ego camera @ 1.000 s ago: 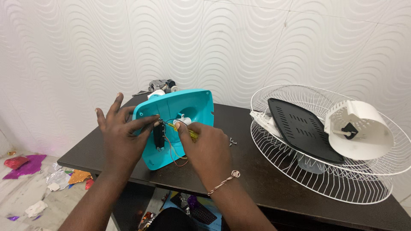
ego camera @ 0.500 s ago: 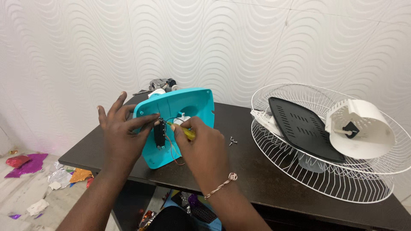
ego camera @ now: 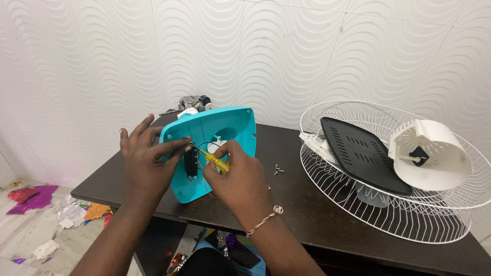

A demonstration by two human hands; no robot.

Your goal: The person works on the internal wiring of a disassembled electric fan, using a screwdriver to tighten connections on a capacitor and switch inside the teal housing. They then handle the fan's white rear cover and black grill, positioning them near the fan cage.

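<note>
A turquoise plastic fan base (ego camera: 225,128) stands tilted on its edge on the dark table (ego camera: 317,214), its hollow underside facing me. My left hand (ego camera: 146,163) steadies its left rim, thumb and forefinger pinching near a small black part (ego camera: 191,163) inside. My right hand (ego camera: 240,181) grips a yellow-handled screwdriver (ego camera: 214,160), whose tip points at that spot by the left fingertips. Wires run inside the shell. A thread bracelet circles my right wrist.
Two small screws (ego camera: 277,169) lie on the table right of the base. A white wire fan guard (ego camera: 388,204) at the right holds a black plate (ego camera: 363,153) and a white motor cover (ego camera: 429,153). A motor (ego camera: 194,104) sits behind the base. Coloured scraps (ego camera: 36,197) litter the floor.
The right hand has shifted slightly, bringing the screwdriver tip closer to the left fingertips. The left hand's fingers have closed in on the rim. The base stays put.
</note>
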